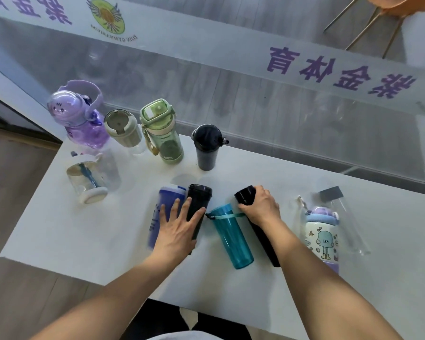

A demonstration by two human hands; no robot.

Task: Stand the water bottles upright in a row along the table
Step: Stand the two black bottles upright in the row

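Bottles lying mid-table, left hand (177, 229) flat, fingers spread, on black bottle (197, 207); right hand (261, 204) clamped around black flask (263, 238)

White table (353, 278) beside a glass wall. Upright along the far edge, left to right: purple bottle (84, 119), beige cup (125, 128), green bottle (163, 133), dark cup (206, 148). A clear bottle (88, 177) lies on its side near the left end. Five more lie across the near half: blue bottle (166, 207), black bottle (198, 204), teal tumbler (231, 236), black flask (263, 239), cartoon bottle (323, 236), with a clear flask (349, 217) just beyond it. Left hand (179, 231) rests flat, fingers spread, over the blue and black bottles. Right hand (261, 207) is wrapped around the upper end of the black flask.
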